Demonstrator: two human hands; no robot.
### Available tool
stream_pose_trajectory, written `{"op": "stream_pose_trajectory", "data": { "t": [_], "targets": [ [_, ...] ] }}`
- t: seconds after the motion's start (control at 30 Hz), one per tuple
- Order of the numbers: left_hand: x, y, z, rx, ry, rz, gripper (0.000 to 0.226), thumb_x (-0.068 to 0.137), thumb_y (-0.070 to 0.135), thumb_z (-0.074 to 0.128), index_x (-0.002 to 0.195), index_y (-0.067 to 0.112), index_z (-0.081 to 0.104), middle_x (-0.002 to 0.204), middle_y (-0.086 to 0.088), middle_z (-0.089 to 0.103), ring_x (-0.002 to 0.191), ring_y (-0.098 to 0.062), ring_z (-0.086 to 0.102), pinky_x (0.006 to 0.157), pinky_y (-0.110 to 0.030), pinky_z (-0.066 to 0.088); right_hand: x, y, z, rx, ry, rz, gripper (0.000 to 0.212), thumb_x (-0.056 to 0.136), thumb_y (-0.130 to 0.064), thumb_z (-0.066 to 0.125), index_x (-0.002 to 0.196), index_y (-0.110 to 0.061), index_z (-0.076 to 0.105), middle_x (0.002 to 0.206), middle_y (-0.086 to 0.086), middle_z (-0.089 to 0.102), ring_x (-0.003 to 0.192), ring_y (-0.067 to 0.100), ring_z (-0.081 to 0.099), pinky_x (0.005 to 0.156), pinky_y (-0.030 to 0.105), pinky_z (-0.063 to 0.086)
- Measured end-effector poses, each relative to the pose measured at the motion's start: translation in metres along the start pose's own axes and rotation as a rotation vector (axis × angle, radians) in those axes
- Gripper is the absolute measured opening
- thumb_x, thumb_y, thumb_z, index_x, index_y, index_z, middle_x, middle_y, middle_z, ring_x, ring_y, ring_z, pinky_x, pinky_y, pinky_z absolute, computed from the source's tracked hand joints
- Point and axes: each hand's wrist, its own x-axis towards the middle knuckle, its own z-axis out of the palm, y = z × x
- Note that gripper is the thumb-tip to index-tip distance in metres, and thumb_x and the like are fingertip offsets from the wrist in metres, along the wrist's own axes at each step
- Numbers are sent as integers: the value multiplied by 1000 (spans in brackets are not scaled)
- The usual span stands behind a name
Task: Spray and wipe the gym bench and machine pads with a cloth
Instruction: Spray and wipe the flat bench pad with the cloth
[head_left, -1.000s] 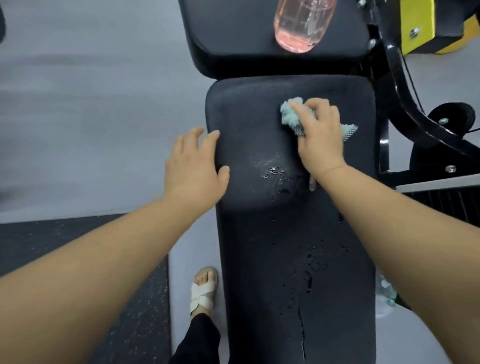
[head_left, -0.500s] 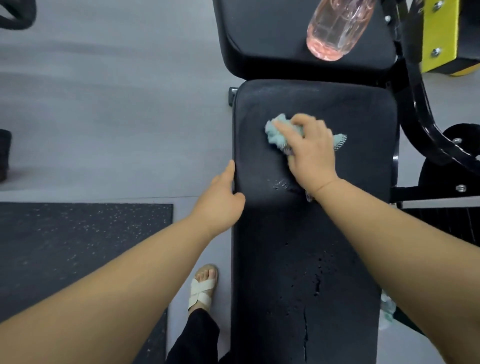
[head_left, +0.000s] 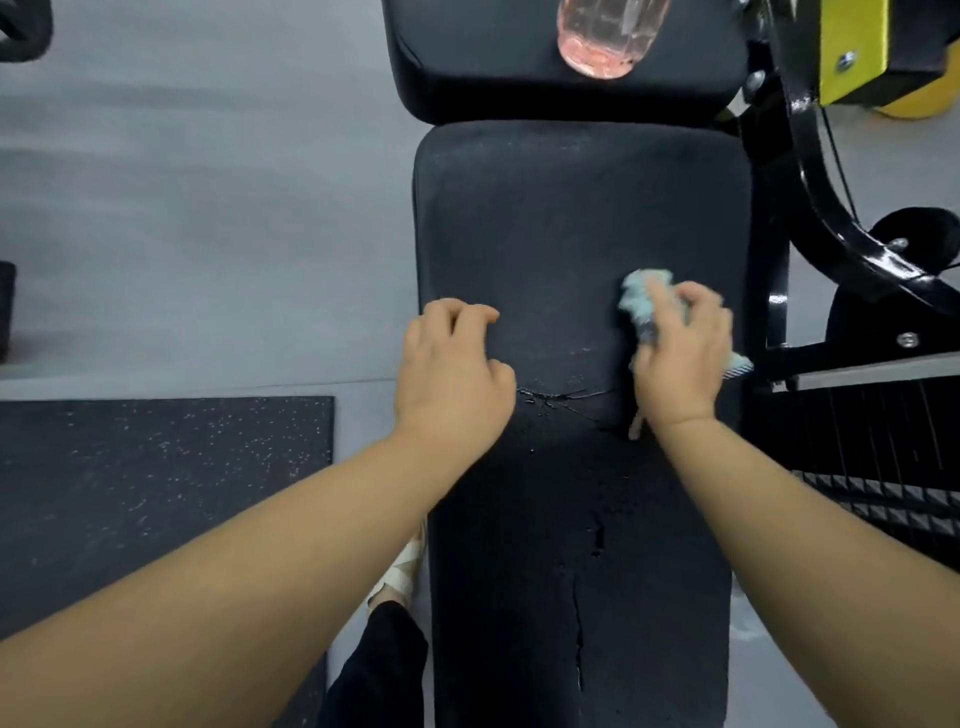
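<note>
A grey floor (head_left: 208, 208) fills the left of the view, with a dark speckled rubber mat (head_left: 156, 483) lying on it near the bench's left side. The long black bench (head_left: 571, 218) runs up the middle; its padded top is cracked near the centre and along the near end, and droplets of liquid glisten around the cracks. Beyond its far edge sits a second black pad (head_left: 493, 62), and a clear bottle of pink liquid (head_left: 602, 41) rests on that pad toward its right. A black machine frame (head_left: 810, 208) with a yellow plate (head_left: 852, 47) stands off the bench's right edge. The left hand (head_left: 452, 374) rests at the left edge of the bench, fingers curled loosely and grasping nothing. The right hand (head_left: 680, 364) presses down near the right edge, clenched around a crumpled pale blue cloth (head_left: 641, 299) that pokes out past its fingers onto the padding.
</note>
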Motion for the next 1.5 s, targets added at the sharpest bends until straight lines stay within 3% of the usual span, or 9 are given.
{"op": "stream_pose_trajectory", "data": {
  "t": [0.07, 0.13, 0.27, 0.37, 0.5, 0.7, 1.03, 1.23, 1.5],
  "targets": [
    [-4, 7, 15, 79, -37, 66, 52, 91, 18, 45, 142, 18, 34, 145, 0, 27, 133, -19, 22, 106, -26, 26, 7, -15, 6, 12, 69, 357, 59, 72, 2, 49, 129, -15, 56, 117, 20, 53, 88, 42, 49, 75, 42, 39],
    [-6, 8, 28, 173, -54, 63, 58, 94, 20, 42, 148, 14, 21, 152, -2, 20, 139, -20, 16, 112, -28, 20, 0, -45, 19, 39, 137, 361, 57, 69, 1, 50, 123, -13, 61, 111, 19, 57, 79, 39, 51, 66, 39, 40],
    [-11, 7, 34, 510, -96, 143, 63, 96, 21, 34, 150, 8, 3, 158, -7, 5, 144, -25, 5, 117, -30, 4, -48, -55, 26, 60, 24, -213, 54, 73, -4, 45, 123, -20, 56, 113, 5, 50, 77, 28, 45, 61, 32, 40],
    [-9, 10, 35, 586, -70, 135, 64, 97, 30, 33, 150, 9, 4, 156, -9, 8, 142, -28, 11, 116, -33, 14, -74, 1, 16, 53, -59, -562, 54, 80, 1, 41, 127, -24, 46, 116, 0, 42, 83, 23, 40, 64, 35, 39],
    [-4, 25, 49, 613, -110, 10, 96, 84, 66, 45, 150, 16, -3, 152, -11, 11, 138, -33, 14, 105, -41, 36, -68, 68, -8, -48, -16, -279, 60, 73, -4, 40, 129, -24, 46, 118, 6, 42, 88, 29, 39, 68, 40, 44],
    [3, 31, 66, 804, -123, -25, 122, 69, 75, 57, 148, 10, -8, 151, -18, 8, 139, -40, 12, 108, -48, 33, 27, 37, -1, 1, 44, 238, 61, 74, 6, 50, 130, -17, 55, 120, 17, 53, 92, 36, 49, 79, 41, 40],
    [4, 38, 70, 814, -152, -72, 120, 73, 71, 57, 147, 6, -11, 152, -19, 3, 140, -42, 5, 100, -48, 43, -128, 71, -18, 33, -109, -90, 61, 71, -12, 32, 131, -19, 39, 115, 6, 37, 88, 25, 38, 71, 39, 45],
    [6, 38, 74, 846, -165, -88, 120, 74, 71, 57, 147, 6, -13, 153, -20, 0, 141, -43, 3, 100, -50, 42, 11, 46, -6, 22, -11, 257, 62, 77, 2, 52, 135, -17, 49, 124, 14, 50, 97, 33, 48, 81, 36, 35],
    [3, 39, 73, 825, -179, -103, 119, 75, 70, 56, 146, 6, -15, 153, -20, -3, 141, -43, 0, 104, -51, 38, -108, 62, -21, 59, -97, -58, 53, 89, -47, 47, 131, -16, 52, 131, 11, 39, 108, 30, 38, 92, 41, 35]
  ]
}}
